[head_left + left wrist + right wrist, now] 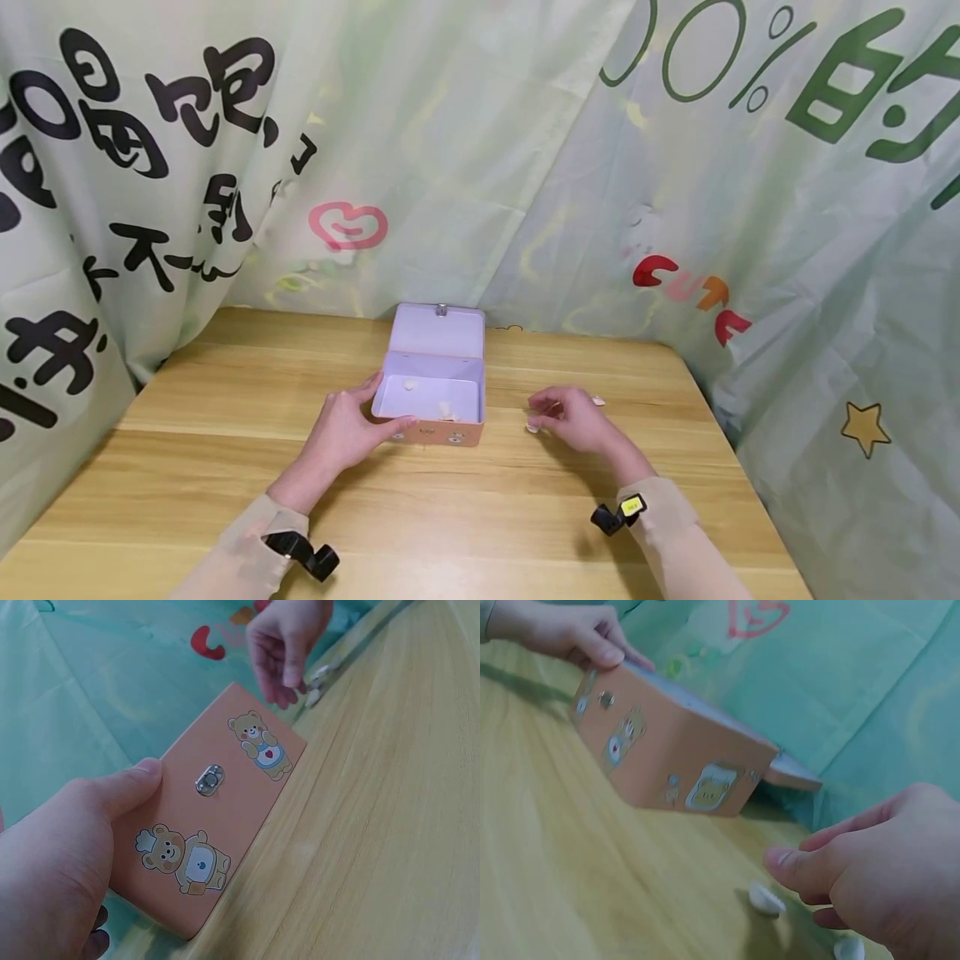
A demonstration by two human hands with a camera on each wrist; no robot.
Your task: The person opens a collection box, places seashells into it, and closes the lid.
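Observation:
A small tin box (pixel 427 432), peach outside with bear pictures and lilac inside, stands with its lid (pixel 437 332) raised and tipped back. My left hand (pixel 347 429) grips its left end, thumb on the front rim and fingers along the side. Inside the box lie a few small pale pieces (pixel 447 412). To the right of the box, my right hand (pixel 573 419) hovers low over the table with fingers bent and a gap between thumb and forefinger. Just below its thumb lies a white ridged seashell (pixel 766 898); a second shell (pixel 849 948) is partly hidden under the hand.
The wooden table (pixel 450 517) reaches back to a printed curtain (pixel 465 167), which hangs behind and along both sides. Another small pale piece (pixel 597 401) lies behind the right hand. A silver clasp (pixel 210 780) sticks out from the box's front.

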